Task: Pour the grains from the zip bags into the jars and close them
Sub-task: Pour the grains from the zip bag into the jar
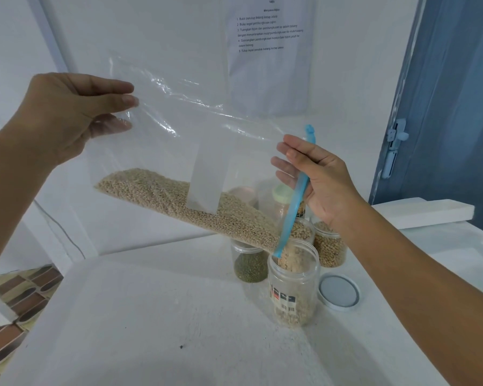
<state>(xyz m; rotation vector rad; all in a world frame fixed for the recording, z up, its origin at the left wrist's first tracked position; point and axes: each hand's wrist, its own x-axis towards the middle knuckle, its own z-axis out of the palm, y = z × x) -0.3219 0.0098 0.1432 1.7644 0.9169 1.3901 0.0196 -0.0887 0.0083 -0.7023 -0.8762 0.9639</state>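
The left hand (pixel 67 112) pinches the raised corner of the clear zip bag (pixel 179 151); the right hand (pixel 318 179) grips its blue zipper edge (pixel 293 207); pale grains (pixel 207 213) spill into the open jar (pixel 293 288) on the white tabletop (pixel 151 316); a lid (pixel 338 291) lies just beside it.

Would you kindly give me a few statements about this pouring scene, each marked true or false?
1. The clear plastic zip bag is held by both hands. True.
2. The grains pour into the open clear jar. True.
3. The white round lid sits on that jar. False: it lies on the white table beside it.
4. The jar of green beans stands right of the open jar. False: left.
5. The right hand grips the bag's blue zip strip. True.
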